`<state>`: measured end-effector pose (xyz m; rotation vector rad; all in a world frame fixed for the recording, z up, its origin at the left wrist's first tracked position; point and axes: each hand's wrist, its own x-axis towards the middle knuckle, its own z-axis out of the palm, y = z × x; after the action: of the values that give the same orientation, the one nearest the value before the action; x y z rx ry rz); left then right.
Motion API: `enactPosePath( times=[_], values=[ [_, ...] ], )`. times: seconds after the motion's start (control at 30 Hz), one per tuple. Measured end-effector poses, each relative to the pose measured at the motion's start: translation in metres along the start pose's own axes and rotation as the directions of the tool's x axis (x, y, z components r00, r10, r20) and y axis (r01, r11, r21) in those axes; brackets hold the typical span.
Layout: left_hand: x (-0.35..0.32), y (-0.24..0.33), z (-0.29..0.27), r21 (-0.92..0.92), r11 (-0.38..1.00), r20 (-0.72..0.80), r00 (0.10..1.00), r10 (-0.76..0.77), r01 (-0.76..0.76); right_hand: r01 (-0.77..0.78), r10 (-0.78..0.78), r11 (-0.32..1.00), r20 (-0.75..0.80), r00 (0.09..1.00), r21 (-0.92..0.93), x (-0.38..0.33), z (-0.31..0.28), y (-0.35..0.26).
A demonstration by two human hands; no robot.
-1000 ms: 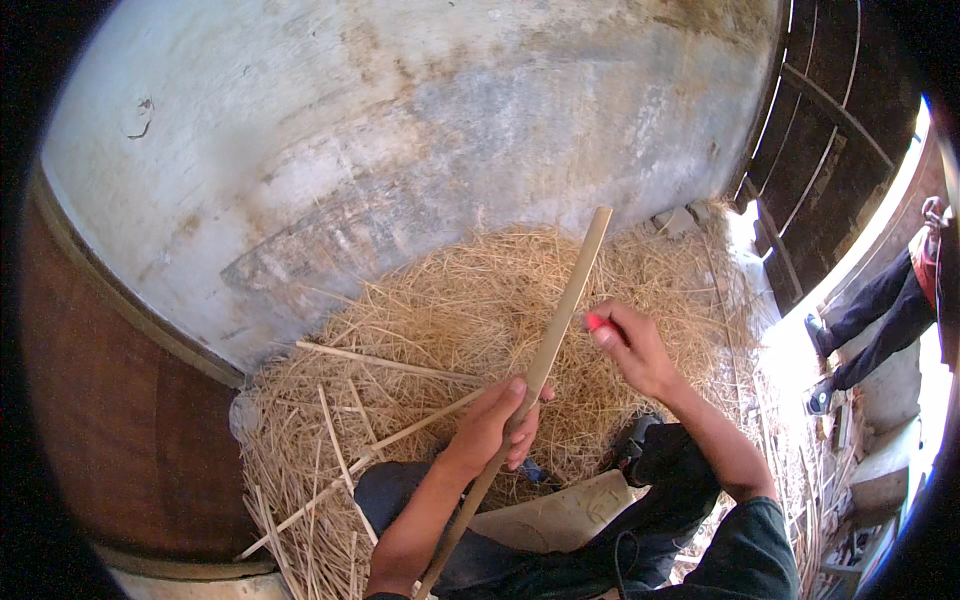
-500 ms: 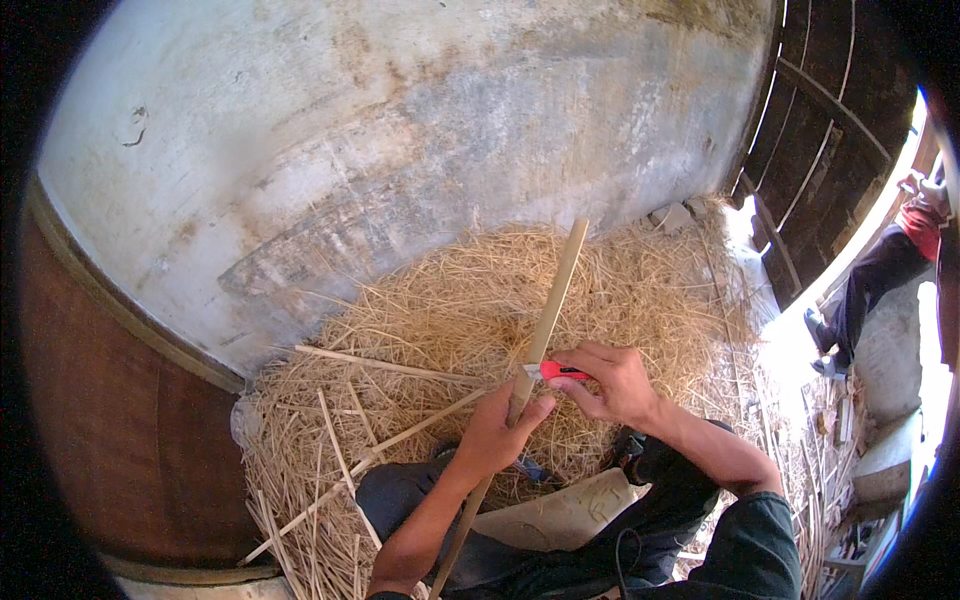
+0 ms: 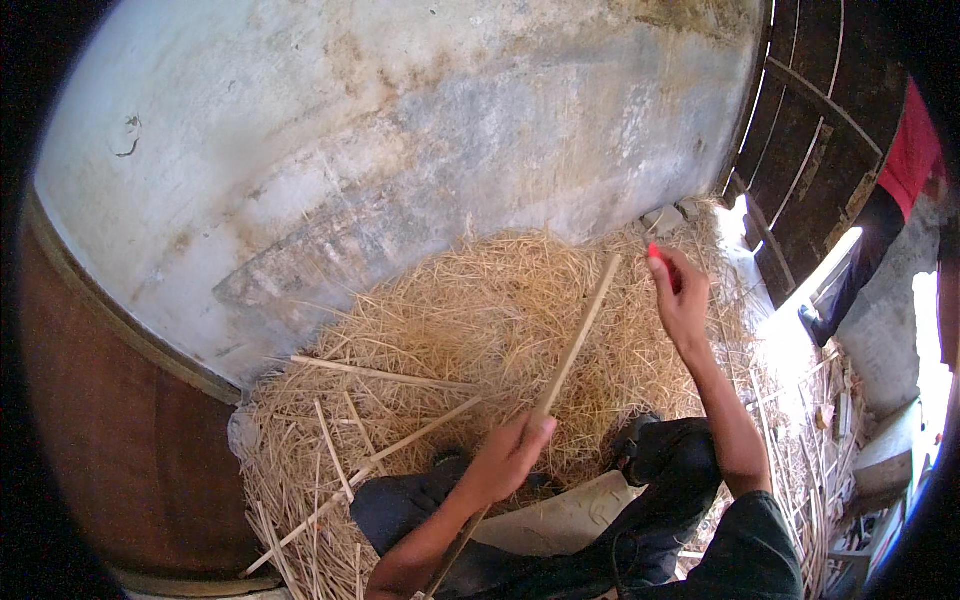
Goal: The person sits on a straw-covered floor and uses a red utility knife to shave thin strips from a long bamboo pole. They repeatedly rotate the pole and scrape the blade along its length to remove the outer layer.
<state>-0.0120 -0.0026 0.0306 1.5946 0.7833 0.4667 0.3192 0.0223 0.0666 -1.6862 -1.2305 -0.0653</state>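
My left hand [image 3: 508, 456] grips a long pale bamboo stick [image 3: 578, 338] near its lower part; the stick slants up and to the right over a heap of dry straw [image 3: 480, 330]. My right hand [image 3: 682, 292] is raised beyond the stick's upper end, apart from it, and holds a small red-handled tool [image 3: 656, 254]; its blade is not visible. My legs in dark trousers [image 3: 640, 510] are folded below the hands.
Several split bamboo strips [image 3: 380, 375] lie on the straw at the left. A stained white wall [image 3: 380, 130] rises behind, a brown surface [image 3: 110, 420] at left, a dark wooden door [image 3: 830, 130] at right. Another person [image 3: 885, 210] in red stands at the far right.
My right hand has lifted off the stick and swung up to the right with the red tool. The stick's upper end has tilted more to the right.
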Motion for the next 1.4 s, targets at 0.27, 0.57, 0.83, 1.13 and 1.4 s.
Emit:
enactPosePath(
  times=[0.27, 0.57, 0.83, 1.13, 1.4],
  values=[
    [0.012, -0.004, -0.003, -0.022, 0.997, -0.141, 0.988, 0.065, -0.069, 0.389, -0.475, 0.874, 0.343, 0.81, 0.29, -0.079, 0.03, -0.052],
    [0.013, -0.008, 0.003, 0.194, 0.977, -0.245, 0.959, 0.14, -0.093, 0.432, -0.49, 0.872, 0.398, 0.775, 0.23, -0.095, 0.035, -0.064],
    [0.008, 0.001, 0.003, 0.256, 0.967, -0.26, 0.962, 0.081, -0.012, 0.379, -0.391, 0.919, 0.374, 0.841, 0.109, -0.071, 0.024, -0.071],
    [-0.002, 0.002, 0.008, 0.262, 0.961, -0.2, 0.968, 0.149, -0.094, 0.253, -0.254, 0.967, 0.025, 0.967, 0.039, -0.017, 0.017, -0.042],
    [0.004, -0.031, -0.011, -0.01, 0.999, -0.144, 0.989, 0.042, -0.044, 0.046, 0.122, 0.938, 0.452, 0.884, -0.345, -0.005, 0.027, 0.041]
  ],
)
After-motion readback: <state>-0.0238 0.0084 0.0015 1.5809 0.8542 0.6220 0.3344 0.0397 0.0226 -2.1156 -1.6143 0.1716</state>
